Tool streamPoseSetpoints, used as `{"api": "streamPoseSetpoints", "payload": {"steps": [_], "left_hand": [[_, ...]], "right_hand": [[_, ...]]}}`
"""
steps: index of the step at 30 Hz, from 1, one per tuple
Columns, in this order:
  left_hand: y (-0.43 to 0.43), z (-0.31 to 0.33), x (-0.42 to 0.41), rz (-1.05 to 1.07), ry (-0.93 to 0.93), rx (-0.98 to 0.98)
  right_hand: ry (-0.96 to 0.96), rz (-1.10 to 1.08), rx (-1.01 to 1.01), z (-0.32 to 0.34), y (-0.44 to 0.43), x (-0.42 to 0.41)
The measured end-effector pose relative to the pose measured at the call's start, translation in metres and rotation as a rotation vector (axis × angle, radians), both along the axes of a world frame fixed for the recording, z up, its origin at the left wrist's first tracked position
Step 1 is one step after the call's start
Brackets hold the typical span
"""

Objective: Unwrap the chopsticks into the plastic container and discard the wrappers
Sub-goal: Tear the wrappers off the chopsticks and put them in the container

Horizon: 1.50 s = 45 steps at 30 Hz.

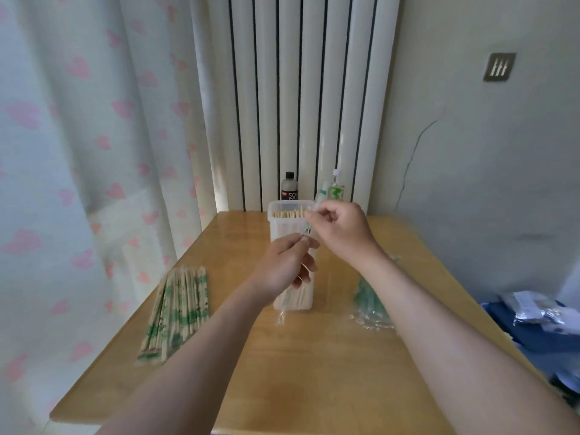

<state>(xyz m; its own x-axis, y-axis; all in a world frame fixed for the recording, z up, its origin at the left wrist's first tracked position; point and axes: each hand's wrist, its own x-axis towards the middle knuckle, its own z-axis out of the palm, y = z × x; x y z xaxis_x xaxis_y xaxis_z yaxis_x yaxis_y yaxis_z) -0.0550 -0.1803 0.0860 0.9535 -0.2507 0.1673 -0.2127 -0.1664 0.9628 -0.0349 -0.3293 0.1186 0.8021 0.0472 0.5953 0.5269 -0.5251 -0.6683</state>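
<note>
A tall clear plastic container (284,227) stands mid-table with bare wooden chopsticks upright inside it. In front of it my left hand (284,266) pinches the lower end of a thin wrapped chopstick pair (308,229). My right hand (340,229) pinches the same pair's upper end near the container's rim. The clear wrapper with green print runs between the two hands. A fanned pile of wrapped chopsticks (177,312) lies on the table's left side. Crumpled empty wrappers (370,304) lie in a heap to the right, partly hidden behind my right forearm.
The wooden table (314,372) stands against a white radiator. A dark soda bottle (289,187) and a green-and-white pouch (334,191) stand behind the container. A curtain hangs at the left. Blue cloth and a silvery packet (539,315) lie off the table's right edge.
</note>
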Motion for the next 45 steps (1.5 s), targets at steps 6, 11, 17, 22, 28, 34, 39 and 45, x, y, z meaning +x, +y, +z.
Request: {"api": "streamPoseSetpoints", "payload": {"steps": [6,11,17,22,28,34,39,45], "left_hand": [[-0.051,-0.016,0.0,-0.014,-0.001,0.035],[-0.092,-0.033,0.014,0.01,0.016,0.122],[-0.132,-0.061,0.056,0.172,0.134,0.202],[-0.168,-0.071,0.084,0.199,0.155,0.296],[-0.206,-0.079,0.103,0.202,0.056,0.542],[-0.221,-0.087,0.112,0.203,-0.066,0.788],[-0.223,-0.086,0.11,0.202,-0.089,0.794],[-0.202,-0.077,0.095,0.206,-0.135,0.747]], "right_hand": [[0.195,-0.153,0.463,-0.014,-0.064,0.001],[0.277,-0.36,0.585,-0.052,-0.128,0.004],[0.502,-0.713,0.246,-0.148,-0.198,-0.005],[0.506,-0.725,0.106,-0.181,-0.201,-0.011],[0.508,-0.688,0.078,-0.182,-0.203,-0.011],[0.486,-0.676,0.077,-0.183,-0.205,-0.009],[0.486,-0.659,0.094,-0.185,-0.208,-0.008],[0.523,-0.605,0.187,-0.18,-0.208,-0.014]]}}
